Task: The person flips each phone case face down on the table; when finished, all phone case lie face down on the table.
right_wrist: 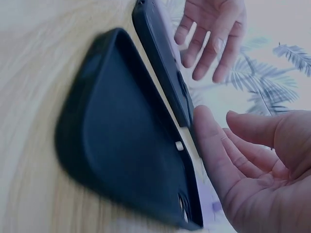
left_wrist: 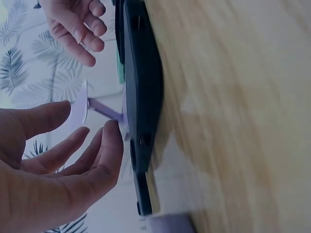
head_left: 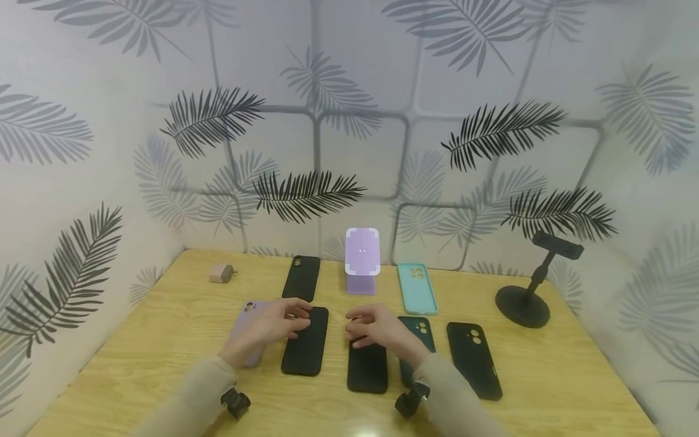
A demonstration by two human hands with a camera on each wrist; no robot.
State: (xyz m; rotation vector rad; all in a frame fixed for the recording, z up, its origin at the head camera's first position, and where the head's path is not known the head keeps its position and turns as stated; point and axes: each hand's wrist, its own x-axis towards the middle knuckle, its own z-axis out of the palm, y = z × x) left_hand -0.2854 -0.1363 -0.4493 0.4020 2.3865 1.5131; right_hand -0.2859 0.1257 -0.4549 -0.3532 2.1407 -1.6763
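My left hand (head_left: 281, 321) hovers over the upper left edge of a black phone case (head_left: 304, 352), fingers loosely bent with nothing between them. Opposite it, my right hand (head_left: 377, 328) is held above the far end of another black phone case (head_left: 368, 370) and hides that end. Its fingers are relaxed and hold nothing too. Seen from the right wrist, a dark phone case (right_wrist: 131, 126) lies hollow side up, camera holes near its far end. From the left wrist, a dark phone case (left_wrist: 141, 82) shows its side edge beyond the fingertips.
Around the hands lie a lilac case (head_left: 252, 355), a black case (head_left: 302, 278), a turquoise case (head_left: 417, 288), a dark green case (head_left: 420, 331) and a black case (head_left: 474, 358). A lilac stand (head_left: 362, 252), black stand (head_left: 524, 306) and plug adapter (head_left: 221, 273) are farther back.
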